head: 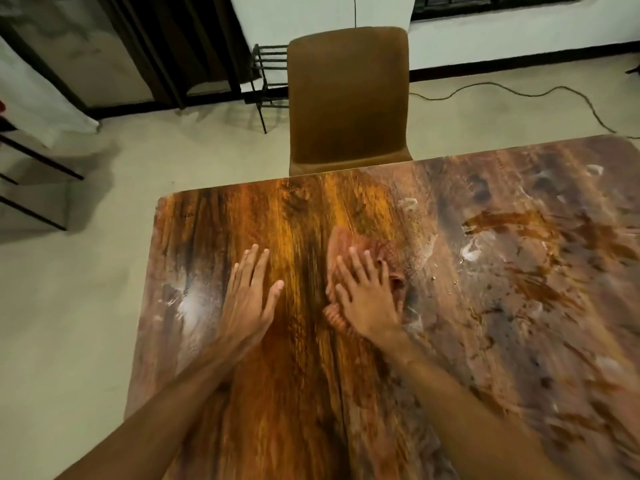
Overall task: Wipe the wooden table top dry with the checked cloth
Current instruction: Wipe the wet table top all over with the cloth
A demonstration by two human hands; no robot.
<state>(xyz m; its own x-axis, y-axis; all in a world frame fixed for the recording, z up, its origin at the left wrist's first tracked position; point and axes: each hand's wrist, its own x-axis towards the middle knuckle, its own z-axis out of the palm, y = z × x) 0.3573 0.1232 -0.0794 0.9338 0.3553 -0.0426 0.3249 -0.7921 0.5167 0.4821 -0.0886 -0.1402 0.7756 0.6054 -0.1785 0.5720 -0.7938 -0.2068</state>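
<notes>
Right hand (pixel 369 299) flat, fingers straight, pressing cloth (pixel 388 258) on bench (pixel 304 393). Left hand (pixel 249 292) flat, bare. Risk: bunched cloth smears right-side wet streaks.

A brown chair (pixel 348 98) stands at far centre, its back toward the wall (pixel 311 15). Just left of it, against the wall, is a black wire rack (pixel 268 81). A thin cord (pixel 355 10) hangs down the wall above the chair. A cable (pixel 519 93) snakes over the pale floor (pixel 86 271) on the far right. At far left hang a dark curtain (pixel 194 39) and a white cloth (pixel 41 98), with black metal bars (pixel 34 161) nearer below it.
</notes>
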